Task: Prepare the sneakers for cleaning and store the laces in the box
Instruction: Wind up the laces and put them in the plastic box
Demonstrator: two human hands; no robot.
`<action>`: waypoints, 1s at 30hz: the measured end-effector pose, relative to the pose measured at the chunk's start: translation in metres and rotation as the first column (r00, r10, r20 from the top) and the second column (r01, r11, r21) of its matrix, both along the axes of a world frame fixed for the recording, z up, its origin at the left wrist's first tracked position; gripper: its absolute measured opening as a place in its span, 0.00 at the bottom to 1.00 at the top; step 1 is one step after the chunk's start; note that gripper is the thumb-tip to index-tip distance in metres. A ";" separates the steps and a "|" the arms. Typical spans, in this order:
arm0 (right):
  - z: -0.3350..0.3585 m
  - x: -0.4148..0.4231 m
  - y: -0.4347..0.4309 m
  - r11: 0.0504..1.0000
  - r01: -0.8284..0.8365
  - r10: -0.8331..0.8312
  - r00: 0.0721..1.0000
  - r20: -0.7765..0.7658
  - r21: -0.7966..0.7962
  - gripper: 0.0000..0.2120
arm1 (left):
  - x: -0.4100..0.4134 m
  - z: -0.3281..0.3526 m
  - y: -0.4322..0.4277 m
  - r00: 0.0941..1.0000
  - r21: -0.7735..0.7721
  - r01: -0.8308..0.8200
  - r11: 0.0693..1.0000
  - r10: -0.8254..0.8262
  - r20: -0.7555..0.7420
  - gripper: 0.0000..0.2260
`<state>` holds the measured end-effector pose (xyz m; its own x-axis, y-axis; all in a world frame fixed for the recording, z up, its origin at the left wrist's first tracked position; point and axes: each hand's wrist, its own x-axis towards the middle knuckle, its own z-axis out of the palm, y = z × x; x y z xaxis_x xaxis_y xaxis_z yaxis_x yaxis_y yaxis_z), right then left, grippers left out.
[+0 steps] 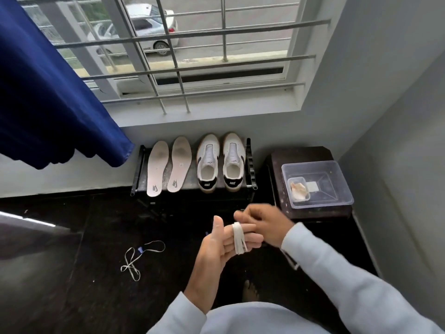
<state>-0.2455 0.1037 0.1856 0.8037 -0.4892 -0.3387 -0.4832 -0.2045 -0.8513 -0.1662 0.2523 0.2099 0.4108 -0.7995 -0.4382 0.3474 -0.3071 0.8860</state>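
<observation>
Above open dark floor (96, 297), lace (238, 237) around flat left hand (216, 250); right hand (262, 222) curled, grip unclear, near box (319, 205) rim.

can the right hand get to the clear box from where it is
Probably yes: the clear box sits open on the dark stool just beyond the right hand, with nothing between them, though that hand looks busy winding the lace.
</observation>
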 end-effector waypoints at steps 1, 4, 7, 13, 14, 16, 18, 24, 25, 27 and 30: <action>-0.009 -0.004 0.011 0.999 -0.028 0.028 1.000 0.000 0.019 0.12 | 0.001 0.002 0.001 0.999 -0.027 -0.043 0.999 0.043 -0.007 0.36; -0.009 -0.026 0.051 0.993 -0.096 0.099 0.994 0.050 -0.062 0.13 | 0.008 0.003 0.005 0.993 -0.059 -0.110 0.992 0.112 0.036 0.32; 0.020 -0.031 0.062 0.989 -0.093 0.114 0.976 0.185 -0.116 0.14 | 0.018 0.002 0.009 0.989 -0.009 -0.086 0.996 0.087 0.118 0.31; 0.040 0.024 0.020 0.997 0.045 -0.028 0.971 0.238 -0.068 0.15 | 0.028 0.002 0.010 0.989 0.088 0.104 0.991 -0.113 0.099 0.33; 0.026 0.028 0.016 0.999 0.037 -0.030 0.985 0.172 -0.036 0.16 | 0.029 0.004 0.011 0.990 0.068 0.104 0.992 -0.110 0.083 0.35; -0.001 0.028 0.020 0.999 0.011 -0.013 0.999 0.051 0.041 0.19 | 0.034 0.008 0.015 0.996 0.017 0.065 0.998 -0.066 0.061 0.36; -0.020 0.021 0.039 0.997 -0.029 0.029 1.000 -0.002 0.074 0.13 | 0.042 0.012 0.023 0.999 -0.039 0.012 0.999 -0.010 0.044 0.36; 0.018 0.003 0.091 0.979 -0.195 0.199 0.977 0.074 -0.058 0.16 | 0.066 0.009 0.033 0.990 -0.028 -0.050 0.998 0.054 0.133 0.31; 0.032 0.009 0.089 0.970 -0.219 0.230 0.968 0.104 -0.104 0.15 | 0.068 0.005 0.034 0.985 0.000 -0.028 1.000 0.027 0.171 0.32; 0.054 0.030 0.075 0.963 -0.202 0.234 0.956 0.176 -0.179 0.14 | 0.071 -0.004 0.037 0.975 0.052 0.056 0.997 -0.066 0.214 0.34; 0.063 0.065 0.042 0.969 -0.065 0.113 0.974 0.196 -0.237 0.15 | 0.071 -0.004 0.039 0.975 0.069 0.144 0.987 -0.154 0.162 0.36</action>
